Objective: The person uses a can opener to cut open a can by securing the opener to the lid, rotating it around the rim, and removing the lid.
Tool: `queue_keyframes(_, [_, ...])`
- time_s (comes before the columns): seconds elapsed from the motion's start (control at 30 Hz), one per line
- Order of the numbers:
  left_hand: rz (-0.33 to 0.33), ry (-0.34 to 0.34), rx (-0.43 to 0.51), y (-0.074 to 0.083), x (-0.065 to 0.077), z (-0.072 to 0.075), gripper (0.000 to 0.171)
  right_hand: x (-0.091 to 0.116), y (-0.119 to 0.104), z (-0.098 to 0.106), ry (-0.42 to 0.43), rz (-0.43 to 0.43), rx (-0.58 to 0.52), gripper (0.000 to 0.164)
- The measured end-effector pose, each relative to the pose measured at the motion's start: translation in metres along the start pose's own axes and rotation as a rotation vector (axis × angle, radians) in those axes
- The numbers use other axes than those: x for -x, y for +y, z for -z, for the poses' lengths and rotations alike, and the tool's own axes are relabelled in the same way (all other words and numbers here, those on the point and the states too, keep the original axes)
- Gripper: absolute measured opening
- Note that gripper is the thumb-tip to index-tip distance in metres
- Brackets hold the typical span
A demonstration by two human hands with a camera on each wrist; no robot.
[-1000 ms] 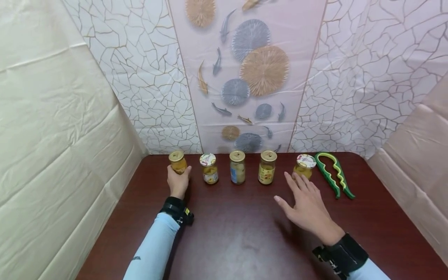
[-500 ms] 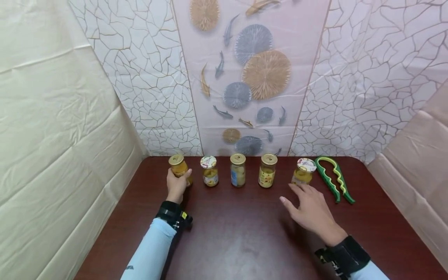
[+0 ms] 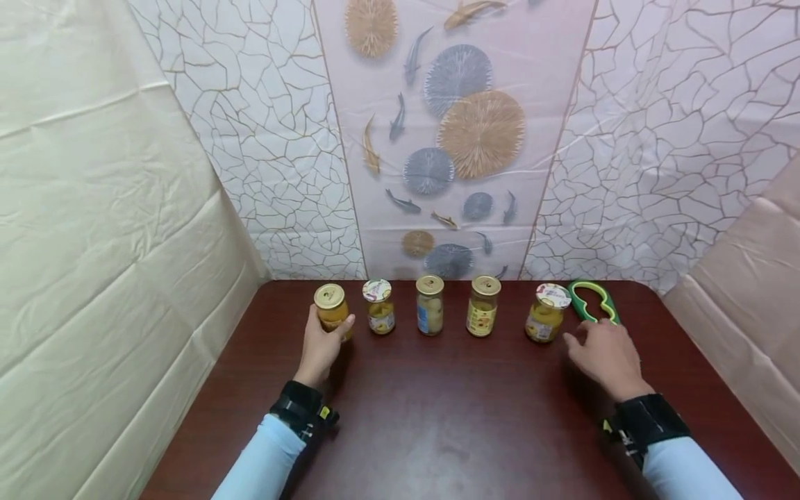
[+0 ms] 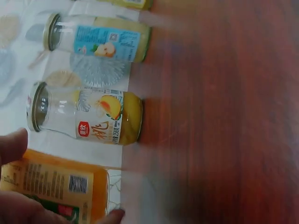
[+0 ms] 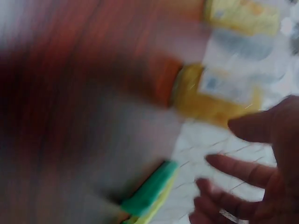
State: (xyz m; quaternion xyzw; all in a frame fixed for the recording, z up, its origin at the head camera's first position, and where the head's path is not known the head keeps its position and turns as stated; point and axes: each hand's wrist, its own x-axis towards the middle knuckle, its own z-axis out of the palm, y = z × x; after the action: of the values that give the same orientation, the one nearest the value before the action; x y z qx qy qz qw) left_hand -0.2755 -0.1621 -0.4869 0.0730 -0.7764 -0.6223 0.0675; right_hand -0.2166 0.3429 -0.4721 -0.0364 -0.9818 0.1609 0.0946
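At the left end of a row of jars, my left hand (image 3: 320,351) grips a gold-lidded jar (image 3: 331,298). Its orange contents and beige label show in the left wrist view, with the thumb and fingers around the glass. My right hand (image 3: 606,357) is over the handle ends of a green jar opener (image 3: 578,302) with a yellow wavy inner edge, hiding them in the head view. In the right wrist view, the opener's green end (image 5: 149,189) lies apart from the loosely bent fingers, which hold nothing. A white-lidded jar (image 3: 544,323) stands left of this hand.
Between the hands stand a white-lidded peach jar (image 3: 380,316), a blue-labelled jar (image 3: 430,312) and a yellow-labelled jar (image 3: 481,316). They are on a dark red-brown table (image 3: 425,417), with a patterned cloth (image 3: 437,139) behind it.
My right hand has moved right, from the front of the white-lidded jar to over the jar opener. My left hand has brought its gripped jar slightly right and nearer.
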Motion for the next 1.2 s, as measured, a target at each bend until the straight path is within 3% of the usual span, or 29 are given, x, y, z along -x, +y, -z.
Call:
queue_keyframes(0.1, [-0.015, -0.023, -0.037, 0.003, 0.008, 0.004, 0.066, -0.013, 0.017, -0.003, -0.043, -0.11, 0.046, 0.053])
queue_keyframes(0.2, [-0.017, -0.048, -0.052, 0.005, 0.016, 0.005, 0.065, -0.022, 0.034, -0.005, -0.097, -0.169, 0.077, 0.051])
queue_keyframes(0.5, [-0.049, -0.094, -0.048, 0.001, 0.037, -0.002, 0.061, -0.032, 0.055, -0.011, -0.167, -0.232, 0.029, 0.046])
queue_keyframes(0.73, [-0.058, -0.119, -0.044, 0.0, 0.04, -0.006, 0.065, -0.036, 0.061, -0.012, -0.238, -0.302, 0.036, 0.045])
queue_keyframes(1.0, [-0.051, -0.125, -0.016, 0.004, 0.041, -0.013, 0.062, -0.039, 0.071, -0.008, -0.202, -0.292, 0.041, 0.051])
queue_keyframes(1.2, [-0.056, -0.129, -0.018, 0.002, 0.041, -0.016, 0.068, -0.039, 0.074, -0.009, -0.168, -0.331, -0.036, 0.055])
